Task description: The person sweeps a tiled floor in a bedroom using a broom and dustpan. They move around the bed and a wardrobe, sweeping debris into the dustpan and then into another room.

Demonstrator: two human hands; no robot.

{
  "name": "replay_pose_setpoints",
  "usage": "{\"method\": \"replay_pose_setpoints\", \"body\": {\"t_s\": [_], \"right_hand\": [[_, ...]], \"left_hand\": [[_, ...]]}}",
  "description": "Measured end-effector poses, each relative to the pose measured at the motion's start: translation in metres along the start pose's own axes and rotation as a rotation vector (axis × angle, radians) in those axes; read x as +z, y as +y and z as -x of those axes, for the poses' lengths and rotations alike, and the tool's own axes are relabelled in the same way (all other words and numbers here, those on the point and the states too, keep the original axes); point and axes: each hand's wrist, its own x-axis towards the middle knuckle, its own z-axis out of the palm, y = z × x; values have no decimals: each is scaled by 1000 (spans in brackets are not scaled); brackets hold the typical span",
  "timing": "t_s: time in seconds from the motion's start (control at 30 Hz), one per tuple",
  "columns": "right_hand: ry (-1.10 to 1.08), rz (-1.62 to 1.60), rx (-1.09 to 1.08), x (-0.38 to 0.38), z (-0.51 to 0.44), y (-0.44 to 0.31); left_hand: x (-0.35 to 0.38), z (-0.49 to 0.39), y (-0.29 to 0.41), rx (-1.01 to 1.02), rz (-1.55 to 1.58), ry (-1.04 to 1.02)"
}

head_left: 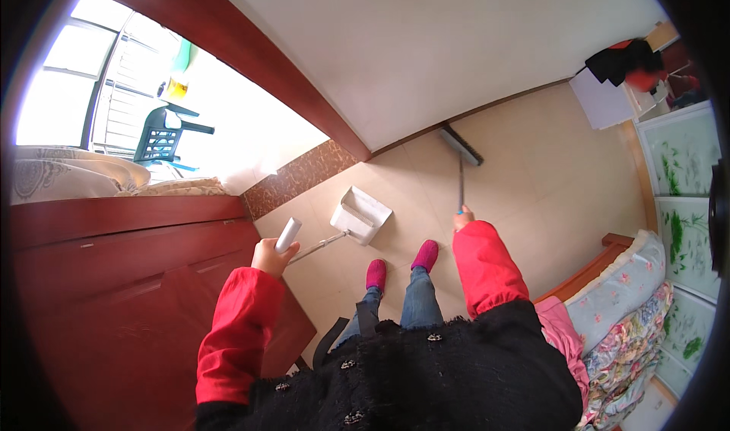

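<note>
My left hand (272, 257) grips the handle of a long-handled dustpan (361, 213). The white pan has a row of comb teeth and hangs or rests over the tiles ahead of my feet; I cannot tell whether it touches them. My right hand (463, 219) is closed around the pole of a broom (461, 144). Its grey head with dark bristles lies near the base of the white wall, to the right of the pan. The lower end of the dustpan's handle joins the pan at its near edge.
A dark red wooden cabinet (131, 294) stands at the left. Beyond a brown stone threshold (305, 177) is a bright area with a dark plastic chair (162, 131). On the right, a bed holds a floral pillow (619, 285). Sliding doors (684, 225) line the far right.
</note>
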Motion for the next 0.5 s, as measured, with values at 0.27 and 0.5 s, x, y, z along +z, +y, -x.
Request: {"method": "replay_pose_setpoints", "body": {"t_s": [0.27, 0.5], "right_hand": [[-439, 64, 110, -16, 157, 27], [-231, -330, 251, -80, 203, 40]], "left_hand": [[-4, 4, -7, -35, -5, -64], [-33, 5, -30, 127, -129, -175]]}}
